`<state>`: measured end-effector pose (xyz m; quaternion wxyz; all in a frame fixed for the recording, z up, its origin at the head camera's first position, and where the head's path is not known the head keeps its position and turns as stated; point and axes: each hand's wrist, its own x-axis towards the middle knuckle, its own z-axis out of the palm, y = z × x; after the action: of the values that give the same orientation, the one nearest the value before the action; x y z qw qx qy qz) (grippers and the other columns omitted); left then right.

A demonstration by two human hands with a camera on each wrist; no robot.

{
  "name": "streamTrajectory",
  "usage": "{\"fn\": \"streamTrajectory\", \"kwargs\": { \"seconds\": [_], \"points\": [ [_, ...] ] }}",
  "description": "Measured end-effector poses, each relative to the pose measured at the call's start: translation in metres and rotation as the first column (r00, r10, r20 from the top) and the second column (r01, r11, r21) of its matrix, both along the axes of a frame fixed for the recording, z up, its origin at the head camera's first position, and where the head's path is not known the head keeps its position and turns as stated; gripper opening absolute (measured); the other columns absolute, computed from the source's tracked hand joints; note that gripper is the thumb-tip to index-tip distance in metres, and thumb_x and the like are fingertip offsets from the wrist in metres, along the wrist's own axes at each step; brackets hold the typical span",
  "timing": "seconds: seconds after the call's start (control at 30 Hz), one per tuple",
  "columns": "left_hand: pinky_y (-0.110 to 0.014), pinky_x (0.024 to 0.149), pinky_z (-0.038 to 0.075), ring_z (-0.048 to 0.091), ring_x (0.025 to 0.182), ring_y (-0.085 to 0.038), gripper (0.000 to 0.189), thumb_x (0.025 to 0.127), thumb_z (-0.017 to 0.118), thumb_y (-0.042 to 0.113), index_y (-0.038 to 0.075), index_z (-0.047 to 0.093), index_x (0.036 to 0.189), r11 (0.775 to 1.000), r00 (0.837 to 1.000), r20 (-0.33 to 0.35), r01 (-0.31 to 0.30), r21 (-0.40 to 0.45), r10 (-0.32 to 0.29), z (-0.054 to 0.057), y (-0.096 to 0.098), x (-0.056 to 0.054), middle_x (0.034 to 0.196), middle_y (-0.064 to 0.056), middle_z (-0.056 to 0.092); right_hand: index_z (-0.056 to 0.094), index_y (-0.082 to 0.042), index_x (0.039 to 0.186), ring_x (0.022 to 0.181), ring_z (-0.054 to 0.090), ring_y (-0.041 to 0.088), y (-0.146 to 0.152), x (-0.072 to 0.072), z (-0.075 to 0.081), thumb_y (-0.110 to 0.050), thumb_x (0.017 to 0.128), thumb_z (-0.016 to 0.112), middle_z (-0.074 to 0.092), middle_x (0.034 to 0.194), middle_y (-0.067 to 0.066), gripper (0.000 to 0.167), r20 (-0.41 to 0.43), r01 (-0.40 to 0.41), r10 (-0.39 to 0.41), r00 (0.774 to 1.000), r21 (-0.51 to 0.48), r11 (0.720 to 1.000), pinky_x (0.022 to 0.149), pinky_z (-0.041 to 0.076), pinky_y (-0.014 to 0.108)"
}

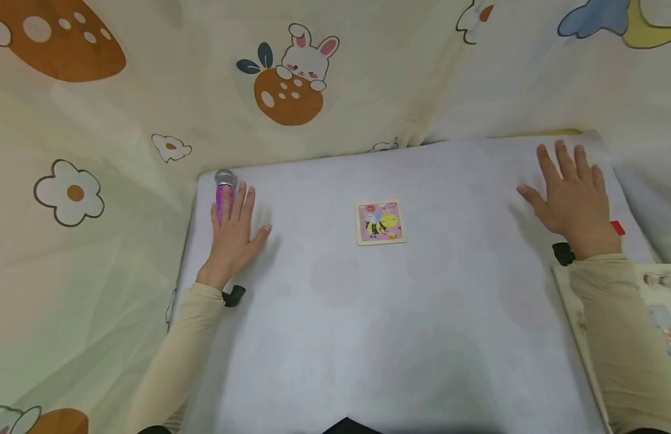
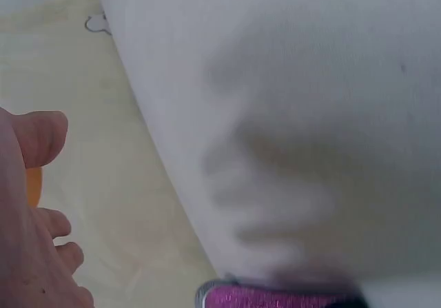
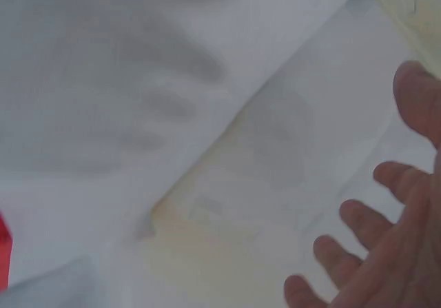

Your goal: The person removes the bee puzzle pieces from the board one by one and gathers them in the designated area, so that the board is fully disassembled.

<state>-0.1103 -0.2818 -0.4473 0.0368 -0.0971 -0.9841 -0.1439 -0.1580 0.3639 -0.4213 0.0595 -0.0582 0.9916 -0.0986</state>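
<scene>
My left hand [image 1: 232, 241] is at the table's far left with its fingers spread straight. Partly beneath it lies a toy-like microphone [image 1: 225, 177] with a silver mesh head and a glittery purple handle. In the left wrist view the purple glitter handle [image 2: 269, 298] shows at the bottom edge, apart from the fingers. Over the far right corner, my right hand [image 1: 576, 199] is spread with nothing in it. A small red object [image 1: 617, 228] peeks out beside the right wrist, mostly hidden. Between the hands lies a square picture tile [image 1: 381, 222] showing a bee on pink.
A white cloth covers the table [image 1: 341, 337]. At the right edge, under my right forearm, is a pale illustrated board or book [image 1: 663, 295]. Patterned fabric [image 1: 205, 78] with rabbits and flowers hangs behind and to the left.
</scene>
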Motion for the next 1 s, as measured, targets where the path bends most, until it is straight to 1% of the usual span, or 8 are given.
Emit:
{"fn": "streamTrajectory", "kwargs": {
  "seconds": [0.13, 0.27, 0.37, 0.5, 0.57, 0.67, 0.8, 1.0],
  "points": [
    [-0.071, 0.127, -0.005, -0.011, 0.165, -0.041, 0.085, 0.107, 0.054, 0.048, 0.013, 0.011, 0.172, 0.999, 0.996, 0.073, 0.052, -0.014, -0.051, -0.012, 0.029, -0.003, 0.18, -0.012, -0.002, 0.019, -0.011, 0.17, 0.162, 0.008, 0.052, -0.03, -0.008, -0.017, -0.045, 0.11, 0.054, 0.008, 0.177, 0.025, 0.077, -0.135, -0.149, 0.144, 0.98, -0.032, 0.988, 0.124, 0.015, 0.075],
    [-0.067, 0.13, 0.005, 0.004, 0.164, -0.045, 0.076, 0.107, 0.058, 0.039, 0.005, 0.026, 0.168, 0.987, 0.981, 0.108, 0.155, 0.049, -0.159, -0.025, 0.077, 0.001, 0.177, -0.023, 0.011, 0.045, -0.005, 0.158, 0.15, 0.034, 0.055, -0.08, -0.021, -0.034, -0.031, 0.104, 0.069, 0.035, 0.166, 0.03, 0.064, -0.191, -0.279, 0.268, 0.944, -0.032, 0.96, 0.113, 0.035, 0.075],
    [-0.059, 0.132, 0.012, 0.013, 0.163, -0.046, 0.073, 0.108, 0.06, 0.036, 0.002, 0.031, 0.165, 0.964, 0.954, 0.143, 0.255, 0.077, -0.264, -0.033, 0.119, 0.008, 0.174, -0.026, 0.017, 0.055, -0.004, 0.151, 0.144, 0.041, 0.053, -0.122, -0.031, -0.043, -0.027, 0.103, 0.071, 0.044, 0.16, 0.029, 0.056, -0.134, -0.334, 0.321, 0.938, -0.094, 0.938, 0.112, 0.039, 0.072],
    [-0.05, 0.135, 0.008, 0.006, 0.164, -0.045, 0.077, 0.109, 0.058, 0.043, 0.005, 0.026, 0.168, 0.925, 0.896, 0.231, 0.375, 0.063, -0.379, -0.043, 0.168, 0.02, 0.176, -0.025, 0.01, 0.063, -0.006, 0.145, 0.142, 0.044, 0.046, -0.177, -0.043, -0.051, -0.027, 0.103, 0.071, 0.054, 0.151, 0.024, 0.048, -0.04, -0.37, 0.373, 0.927, -0.256, 0.893, 0.118, 0.037, 0.064],
    [-0.048, 0.135, 0.008, 0.004, 0.165, -0.045, 0.079, 0.108, 0.057, 0.046, 0.006, 0.025, 0.168, 0.913, 0.882, 0.245, 0.405, 0.045, -0.403, -0.047, 0.187, 0.024, 0.176, -0.024, 0.008, 0.067, -0.007, 0.141, 0.139, 0.047, 0.044, -0.199, -0.046, -0.053, -0.027, 0.102, 0.072, 0.058, 0.145, 0.023, 0.045, -0.015, -0.382, 0.399, 0.917, -0.323, 0.866, 0.119, 0.037, 0.061],
    [-0.046, 0.135, 0.014, 0.007, 0.165, -0.043, 0.078, 0.108, 0.057, 0.047, 0.005, 0.027, 0.167, 0.913, 0.891, 0.218, 0.408, 0.004, -0.399, -0.051, 0.207, 0.028, 0.176, -0.024, 0.011, 0.072, -0.006, 0.133, 0.129, 0.053, 0.042, -0.221, -0.05, -0.055, -0.024, 0.1, 0.075, 0.064, 0.134, 0.023, 0.038, -0.015, -0.4, 0.43, 0.903, -0.393, 0.828, 0.114, 0.041, 0.058],
    [-0.045, 0.134, 0.018, 0.011, 0.164, -0.042, 0.078, 0.109, 0.055, 0.049, 0.004, 0.028, 0.167, 0.923, 0.907, 0.202, 0.384, -0.037, -0.369, -0.053, 0.221, 0.031, 0.174, -0.024, 0.015, 0.075, -0.002, 0.124, 0.113, 0.059, 0.038, -0.24, -0.052, -0.056, -0.018, 0.098, 0.076, 0.069, 0.119, 0.02, 0.031, -0.01, -0.423, 0.465, 0.885, -0.436, 0.794, 0.101, 0.047, 0.055],
    [-0.046, 0.131, 0.025, 0.014, 0.163, -0.041, 0.083, 0.11, 0.051, 0.052, 0.006, 0.017, 0.17, 0.931, 0.916, 0.207, 0.361, -0.048, -0.344, -0.055, 0.224, 0.031, 0.174, -0.024, 0.015, 0.076, -0.005, 0.121, 0.096, 0.058, 0.03, -0.253, -0.057, -0.059, -0.02, 0.099, 0.077, 0.068, 0.107, 0.015, 0.027, 0.019, -0.411, 0.464, 0.886, -0.431, 0.803, 0.088, 0.048, 0.046]
  ]
}}
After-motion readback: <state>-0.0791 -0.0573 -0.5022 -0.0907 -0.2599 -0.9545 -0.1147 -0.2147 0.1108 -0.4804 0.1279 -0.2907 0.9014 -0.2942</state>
